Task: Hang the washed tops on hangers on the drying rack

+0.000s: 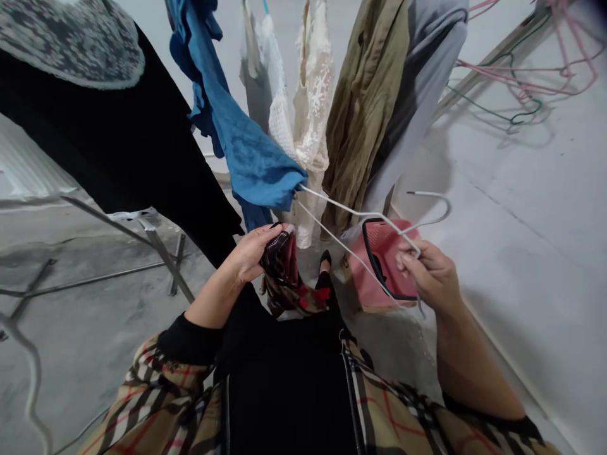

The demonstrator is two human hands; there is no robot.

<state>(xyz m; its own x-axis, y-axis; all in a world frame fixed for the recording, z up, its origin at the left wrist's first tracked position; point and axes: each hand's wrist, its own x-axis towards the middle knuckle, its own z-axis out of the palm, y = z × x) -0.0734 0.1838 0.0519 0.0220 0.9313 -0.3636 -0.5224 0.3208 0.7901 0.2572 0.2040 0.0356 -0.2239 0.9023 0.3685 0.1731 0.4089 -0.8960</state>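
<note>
My left hand (251,253) is closed around a bunched dark cloth with red and white pattern (287,275), which hangs down in front of my body. My right hand (429,275) pinches the neck of a white wire hanger (374,218), its hook curving up to the right. The hanger's arms reach left to the hem of a blue garment (246,148) hanging from above. Both hands are held at waist height, apart from each other.
Several garments hang in a row overhead: black (128,139), blue, white lace (310,107), olive (367,101) and grey (422,76). A pink laundry basket (384,265) stands on the floor below the hanger. Pink and green hangers (521,82) lie against the wall. Metal rack legs (156,246) cross at left.
</note>
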